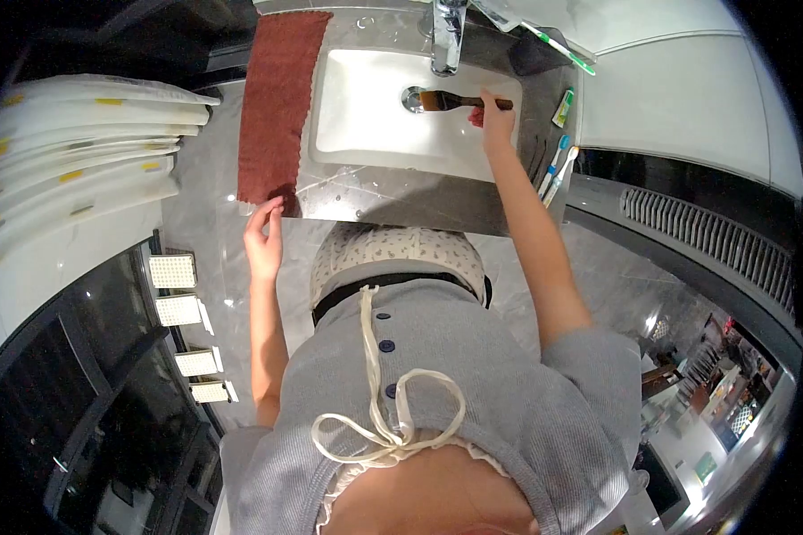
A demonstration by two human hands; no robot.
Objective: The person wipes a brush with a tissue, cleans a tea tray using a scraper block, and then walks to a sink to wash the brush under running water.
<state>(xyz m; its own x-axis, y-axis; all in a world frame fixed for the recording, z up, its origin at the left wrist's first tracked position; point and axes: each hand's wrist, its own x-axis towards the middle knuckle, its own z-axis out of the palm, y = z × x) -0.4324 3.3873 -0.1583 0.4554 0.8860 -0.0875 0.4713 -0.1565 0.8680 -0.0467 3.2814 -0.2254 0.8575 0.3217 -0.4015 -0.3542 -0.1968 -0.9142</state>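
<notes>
In my right hand [496, 123] is a flat brush [459, 102] with a dark handle and brown bristles. I grip it by the handle over the white sink basin [357, 134]. Its bristle end lies at the round metal drain [412, 99]. My left hand [263, 239] is at the counter's front edge, beside the lower end of a reddish-brown cloth [281, 98]. The left fingers are loosely bent, with the thumb apart, and their tips are at the cloth's corner. Whether they press on it is hard to see.
A chrome faucet [448, 40] rises behind the basin. Along the right of the grey counter [401, 192] lie a green-and-white toothbrush [558, 49], a small green tube [563, 108] and two more toothbrushes [555, 169]. A white patterned curtain [89, 147] hangs at left.
</notes>
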